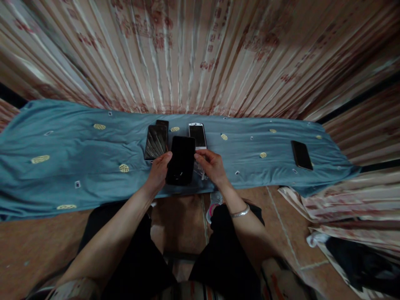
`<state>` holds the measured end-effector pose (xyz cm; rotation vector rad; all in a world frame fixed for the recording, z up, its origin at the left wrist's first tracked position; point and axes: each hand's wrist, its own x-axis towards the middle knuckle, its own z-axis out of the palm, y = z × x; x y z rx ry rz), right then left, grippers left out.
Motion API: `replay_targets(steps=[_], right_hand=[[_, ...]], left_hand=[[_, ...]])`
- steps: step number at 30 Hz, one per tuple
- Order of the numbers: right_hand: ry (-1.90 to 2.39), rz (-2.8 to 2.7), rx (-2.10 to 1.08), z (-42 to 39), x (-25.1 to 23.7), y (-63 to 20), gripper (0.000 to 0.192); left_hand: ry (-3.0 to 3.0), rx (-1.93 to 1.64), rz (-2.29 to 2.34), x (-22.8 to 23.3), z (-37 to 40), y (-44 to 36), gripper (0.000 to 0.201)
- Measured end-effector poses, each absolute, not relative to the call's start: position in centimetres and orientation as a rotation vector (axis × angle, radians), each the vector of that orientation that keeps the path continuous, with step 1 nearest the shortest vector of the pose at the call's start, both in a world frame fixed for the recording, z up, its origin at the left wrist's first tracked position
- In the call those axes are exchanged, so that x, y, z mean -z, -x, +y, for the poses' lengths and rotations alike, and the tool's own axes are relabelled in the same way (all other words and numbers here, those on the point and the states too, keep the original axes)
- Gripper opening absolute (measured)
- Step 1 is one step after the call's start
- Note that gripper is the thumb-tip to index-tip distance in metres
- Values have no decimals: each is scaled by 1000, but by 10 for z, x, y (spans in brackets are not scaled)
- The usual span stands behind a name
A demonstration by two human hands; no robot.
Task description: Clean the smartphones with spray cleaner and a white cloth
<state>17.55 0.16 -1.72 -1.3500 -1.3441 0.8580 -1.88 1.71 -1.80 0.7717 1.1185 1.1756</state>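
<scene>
A black phone (181,159) with a dark screen lies lengthwise between my hands over the near edge of a blue cloth (78,154). My left hand (158,171) grips its left side, thumb on the edge. My right hand (211,165) touches its right side and also seems to hold a thin clear film, which is hard to make out. Just beyond lie a dark phone (155,142) with a reflective screen, a second dark one partly hidden behind it, and a white-framed phone (198,135).
Another black phone (301,154) lies far right on the cloth. Pink patterned curtains (193,54) hang behind. Folded fabric and a dark bundle (359,258) sit on the brown floor at right. My knees in dark trousers are below.
</scene>
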Motion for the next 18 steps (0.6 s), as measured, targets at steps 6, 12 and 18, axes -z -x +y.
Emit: replay_targets(steps=[6, 12, 18], right_hand=[[1360, -1566, -1030, -10, 18, -169, 25], [1435, -1651, -970, -14, 20, -160, 15], [1516, -1687, -876, -16, 20, -157, 10]], left_hand=[[-801, -1277, 1097, 17, 28, 29, 41], [-754, -1342, 1142, 15, 31, 28, 36], [-694, -1312, 1078, 14, 27, 25, 33]])
